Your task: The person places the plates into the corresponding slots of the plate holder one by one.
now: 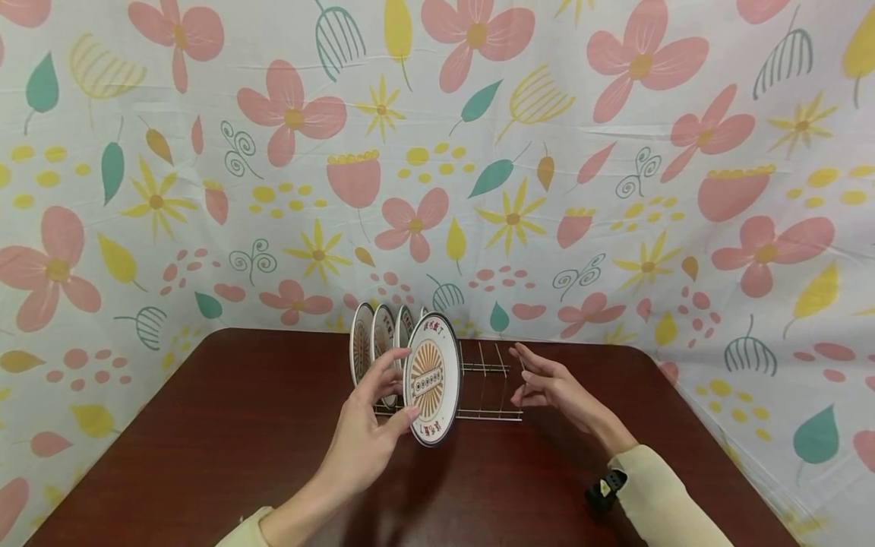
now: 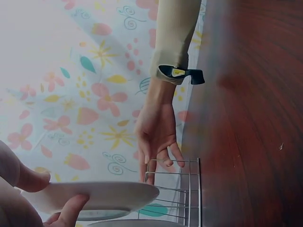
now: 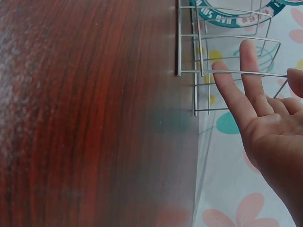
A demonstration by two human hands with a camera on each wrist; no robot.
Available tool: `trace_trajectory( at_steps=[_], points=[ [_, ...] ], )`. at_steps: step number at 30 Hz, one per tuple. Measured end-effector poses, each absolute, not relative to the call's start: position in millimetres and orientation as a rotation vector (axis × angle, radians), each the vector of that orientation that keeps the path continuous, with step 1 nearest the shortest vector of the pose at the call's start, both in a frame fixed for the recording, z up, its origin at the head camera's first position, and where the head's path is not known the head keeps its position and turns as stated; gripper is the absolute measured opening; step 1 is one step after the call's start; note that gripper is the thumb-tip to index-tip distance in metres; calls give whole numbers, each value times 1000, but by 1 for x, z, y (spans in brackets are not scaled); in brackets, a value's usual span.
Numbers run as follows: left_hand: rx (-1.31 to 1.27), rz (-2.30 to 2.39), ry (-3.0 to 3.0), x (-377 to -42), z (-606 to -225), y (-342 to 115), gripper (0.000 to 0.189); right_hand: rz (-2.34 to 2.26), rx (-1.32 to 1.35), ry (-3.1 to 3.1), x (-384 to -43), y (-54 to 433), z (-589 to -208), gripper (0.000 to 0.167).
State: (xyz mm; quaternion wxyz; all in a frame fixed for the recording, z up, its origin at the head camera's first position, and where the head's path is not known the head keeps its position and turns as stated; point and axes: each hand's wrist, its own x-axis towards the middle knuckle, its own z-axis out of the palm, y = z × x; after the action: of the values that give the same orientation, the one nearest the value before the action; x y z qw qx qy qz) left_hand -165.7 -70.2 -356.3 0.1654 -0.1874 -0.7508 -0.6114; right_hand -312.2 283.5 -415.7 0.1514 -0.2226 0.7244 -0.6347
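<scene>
My left hand (image 1: 369, 429) pinches a round white plate (image 1: 432, 380) at its edge, with the thumb on the printed face and the fingers behind. The plate has a dark rim, an orange sunburst and red characters. It stands nearly upright in front of a wire dish rack (image 1: 488, 414). My right hand (image 1: 557, 391) holds the rack's right end, its thumb at the top wire and two fingers reaching past the wires, as the right wrist view shows. More plates (image 1: 361, 346) stand on edge in the rack's left part, partly hidden by the held plate and left hand.
The rack sits on a dark red-brown wooden table (image 1: 225, 425), toward its back edge. Behind the table hangs a white cloth (image 1: 615, 251) printed with flowers and leaves. A black strap device (image 1: 604, 490) is worn at the right sleeve.
</scene>
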Motion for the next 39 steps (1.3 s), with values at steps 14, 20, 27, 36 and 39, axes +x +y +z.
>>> trace_trajectory(
  at_steps=[14, 20, 27, 36, 39],
  points=[
    [-518, -1646, -2125, -189, -363, -51, 73, -1827, -643, 2075, -312, 283, -416, 71],
    [-488, -1703, -2120, -199, -365, -43, 72, -1828, -633, 2079, -312, 283, -415, 70],
    [-444, -1740, -2140, -204, -366, -40, 71, -1825, -642, 2068, -313, 283, -416, 71],
    [-426, -1692, -2217, -204, -365, -36, 72, -1829, -644, 2061, -314, 285, -417, 70],
    [-404, -1666, -2250, -202, -366, -34, 72, -1831, -647, 2052, -314, 285, -417, 70]
  ],
)
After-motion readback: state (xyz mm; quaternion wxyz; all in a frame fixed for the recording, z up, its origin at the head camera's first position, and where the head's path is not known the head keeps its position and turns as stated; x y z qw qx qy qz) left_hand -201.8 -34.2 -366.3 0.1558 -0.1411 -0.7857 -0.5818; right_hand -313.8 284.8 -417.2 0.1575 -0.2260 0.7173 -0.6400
